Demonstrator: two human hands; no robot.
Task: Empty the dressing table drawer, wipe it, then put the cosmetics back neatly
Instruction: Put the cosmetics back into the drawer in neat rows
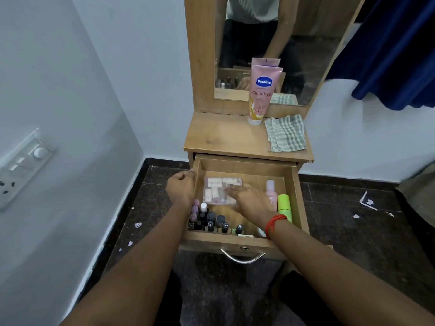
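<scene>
drawer standing pulled open, cosmetics lying inside. right hand reaching in, fingers lying straight on clear pouch of small items, not curling round it. left hand sitting at drawer's left wall, fingers curling, thumb touching rim; grip cannot tell. pink tube reading "vaseline gluta-hya" standing on tabletop beside checked cloth.

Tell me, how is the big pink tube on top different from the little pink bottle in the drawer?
The tall pink Vaseline tube stands cap-down on the wooden tabletop; the small pink bottle sits inside the open drawer. The tube looks far bigger than the bottle. Both are pink.
</scene>
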